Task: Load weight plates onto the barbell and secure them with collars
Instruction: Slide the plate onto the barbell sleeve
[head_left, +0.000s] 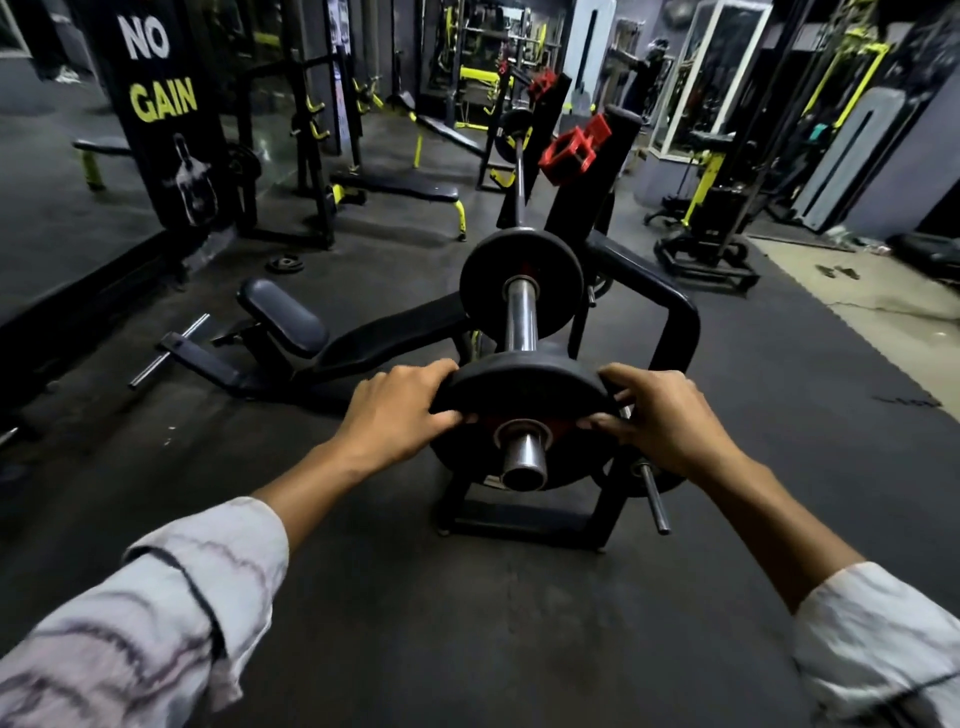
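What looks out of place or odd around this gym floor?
A small weight plate lies loose on the floor near the benches, not on any rack. The red collar sits on the rack upright, not on the barbell. Both hands grip the near plate, which looks properly seated.

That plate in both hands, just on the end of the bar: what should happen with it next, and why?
Probably slide the near plate further along the sleeve until it meets the inner plate. The left hand and right hand grip its rim, bare sleeve shows between the two plates, and the red collar sits off the bar.
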